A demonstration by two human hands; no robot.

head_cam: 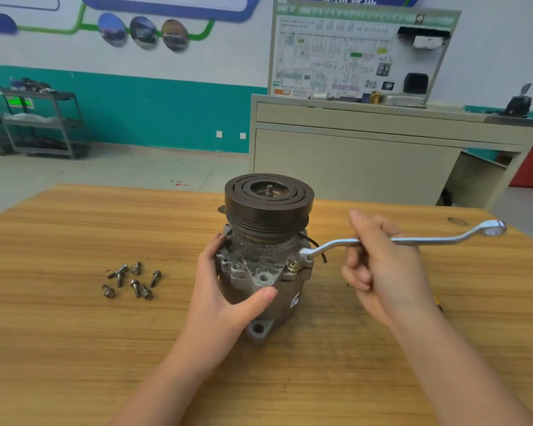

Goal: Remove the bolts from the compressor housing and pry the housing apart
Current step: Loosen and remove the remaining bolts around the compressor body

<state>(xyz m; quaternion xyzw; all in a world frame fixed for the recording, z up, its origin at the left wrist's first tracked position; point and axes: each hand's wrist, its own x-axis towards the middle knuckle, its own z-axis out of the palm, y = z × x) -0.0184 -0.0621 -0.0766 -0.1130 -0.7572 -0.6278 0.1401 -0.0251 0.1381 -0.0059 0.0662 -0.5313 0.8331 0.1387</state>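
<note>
- Seven loose grey steel bolts [132, 280] with washers lie scattered on the light-brown wood-grain tabletop [74, 348], well apart to the left of the compressor.
- Upright near the middle of that tabletop stands the grimy grey cast-metal compressor [259, 262], its dark round grooved pulley [269, 198] on top and a mounting ear at its base.
- The left hand [225, 290] grips the housing's left side, thumb across the front, fingers curled round the back.
- The right hand [382, 265] is closed round the shaft of a shiny silver offset ring spanner [413, 240]; one ring end sits at the housing's right flange, beside a brass-coloured bolt head [293, 266], the other end pointing right over the table.
- Behind the table: a pale concrete floor, a beige cabinet [351, 161] carrying an upright wiring-diagram training board [351, 53].
- A white-and-teal wall [154, 112] runs behind, with a grey metal shelf trolley [37, 124] at the far left.
</note>
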